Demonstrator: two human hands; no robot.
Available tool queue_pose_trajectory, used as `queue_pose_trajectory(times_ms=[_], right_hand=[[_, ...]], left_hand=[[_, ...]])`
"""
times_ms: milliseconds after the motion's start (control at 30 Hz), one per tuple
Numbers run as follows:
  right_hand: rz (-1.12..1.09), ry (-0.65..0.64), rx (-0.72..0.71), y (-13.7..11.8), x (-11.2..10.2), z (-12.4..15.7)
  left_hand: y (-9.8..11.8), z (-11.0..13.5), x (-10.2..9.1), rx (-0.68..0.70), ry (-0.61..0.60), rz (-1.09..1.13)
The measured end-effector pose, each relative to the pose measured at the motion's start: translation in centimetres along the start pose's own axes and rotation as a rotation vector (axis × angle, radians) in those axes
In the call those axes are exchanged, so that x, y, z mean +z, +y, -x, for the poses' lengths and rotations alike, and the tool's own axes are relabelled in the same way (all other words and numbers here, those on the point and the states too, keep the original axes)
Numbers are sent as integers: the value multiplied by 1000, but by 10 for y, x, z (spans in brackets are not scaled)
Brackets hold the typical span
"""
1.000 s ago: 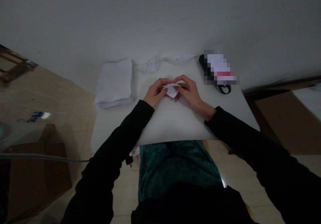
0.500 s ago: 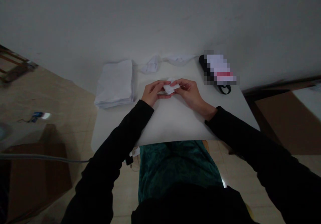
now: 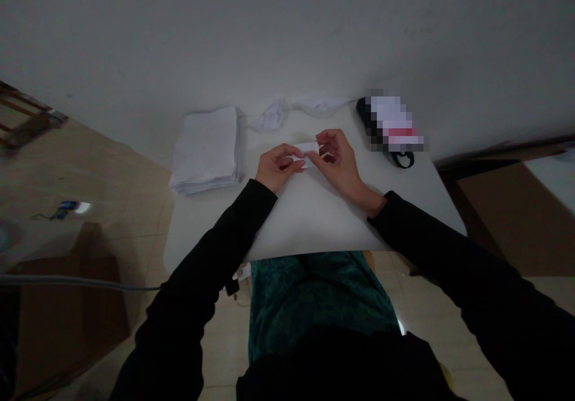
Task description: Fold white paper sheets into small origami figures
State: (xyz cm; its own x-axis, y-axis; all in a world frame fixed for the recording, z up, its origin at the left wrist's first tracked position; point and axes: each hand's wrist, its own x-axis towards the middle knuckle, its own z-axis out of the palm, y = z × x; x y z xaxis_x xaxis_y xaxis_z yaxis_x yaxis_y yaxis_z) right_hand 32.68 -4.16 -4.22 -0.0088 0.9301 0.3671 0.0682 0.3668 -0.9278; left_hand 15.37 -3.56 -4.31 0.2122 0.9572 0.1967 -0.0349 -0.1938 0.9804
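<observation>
A small folded piece of white paper (image 3: 308, 150) is held between both hands above the white table (image 3: 314, 215). My left hand (image 3: 277, 168) pinches its left end with curled fingers. My right hand (image 3: 338, 158) pinches its right end, fingers bent round it. Both arms wear black sleeves and reach in from the near edge.
A stack of white sheets (image 3: 206, 147) lies at the table's left side. Two folded paper shapes (image 3: 271, 116) (image 3: 321, 106) rest by the wall. A black object with a blurred label (image 3: 392, 130) sits at the right. Brown boxes stand on the tiled floor to the left and right.
The paper went from a broader shape to a narrower strip. My right hand moved slightly up and away; my left hand shifted a little right.
</observation>
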Motion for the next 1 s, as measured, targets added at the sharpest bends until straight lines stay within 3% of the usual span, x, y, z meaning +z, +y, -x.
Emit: queue_pose_trajectory(times_ms=[200,400,500,600,800,1000], right_hand=[[1,-28,-29,-5,-3,-2],[-81,18,24,-2,-4,-3],[-148,-9,60,0,-4,-5],[-117,-32,-3,-4,-5,-6],[183,-122,-251,-14,-9,-1],[87,-148,-174,-13,-6,1]], left_hand=[[0,2,4,37,-23,-47],[-5,0,2,117,101,-119],[-5,0,2,73,116,-104],[-1,2,1,42,78,-162],[9,6,-1,281,3,-548],[6,1,-7,369,35,-676]])
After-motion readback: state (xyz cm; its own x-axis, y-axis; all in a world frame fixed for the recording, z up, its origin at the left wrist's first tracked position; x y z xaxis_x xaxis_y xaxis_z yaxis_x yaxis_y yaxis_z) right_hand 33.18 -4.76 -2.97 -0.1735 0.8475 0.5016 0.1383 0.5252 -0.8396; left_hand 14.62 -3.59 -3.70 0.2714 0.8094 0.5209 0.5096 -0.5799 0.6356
